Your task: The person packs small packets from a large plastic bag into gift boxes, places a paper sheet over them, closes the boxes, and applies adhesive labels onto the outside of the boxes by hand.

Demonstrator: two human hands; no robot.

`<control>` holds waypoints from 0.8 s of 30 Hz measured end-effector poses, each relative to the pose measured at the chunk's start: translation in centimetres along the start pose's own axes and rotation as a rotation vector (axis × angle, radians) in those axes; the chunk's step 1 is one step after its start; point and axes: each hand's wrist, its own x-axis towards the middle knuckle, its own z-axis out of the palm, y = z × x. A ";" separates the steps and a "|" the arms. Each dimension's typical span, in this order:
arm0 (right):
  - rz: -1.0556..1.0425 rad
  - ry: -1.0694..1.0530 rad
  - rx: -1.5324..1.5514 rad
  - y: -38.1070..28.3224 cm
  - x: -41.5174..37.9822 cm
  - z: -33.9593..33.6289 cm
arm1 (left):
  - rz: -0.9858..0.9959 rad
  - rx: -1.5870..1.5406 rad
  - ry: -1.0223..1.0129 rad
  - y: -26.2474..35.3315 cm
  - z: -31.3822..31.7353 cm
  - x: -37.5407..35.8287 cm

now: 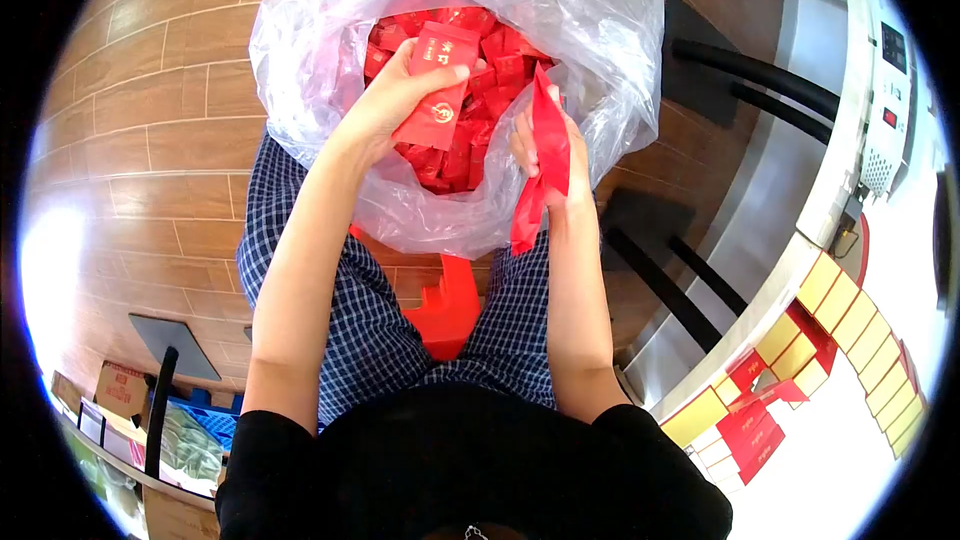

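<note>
A large clear plastic bag (590,20) stands open between my knees, with many small red packets (465,155) inside. Over its mouth, my left hand (405,90) grips a flat red packet (437,120) with gold print, the thumb lying across its front. My right hand (560,150), at the bag's right side, is closed around a long, narrow red packet (548,155) seen nearly edge-on and hanging down past the palm. Some of the right fingers are hidden behind it.
Part of a red stool (445,310) shows between my legs on the wooden floor (140,170). On the right, a white table (835,420) holds yellow and red boxes (850,310) and a white machine (885,100). Black table legs (680,295) stand nearby. Cardboard boxes (122,390) lie at lower left.
</note>
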 end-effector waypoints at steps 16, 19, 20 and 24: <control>-0.394 0.515 -1.494 1.3 2.6 3.7 | -0.184 -0.131 -0.217 -1.7 1.2 -0.6; -0.449 0.404 -1.356 -0.7 2.5 3.0 | -0.116 0.064 -0.181 -1.9 1.6 -0.8; -0.415 0.350 -1.265 -1.4 2.3 3.1 | -0.115 0.059 -0.180 -2.2 1.5 -0.8; -0.378 0.139 -1.439 -1.9 2.2 3.9 | 0.239 0.519 -0.162 -2.4 1.7 -1.1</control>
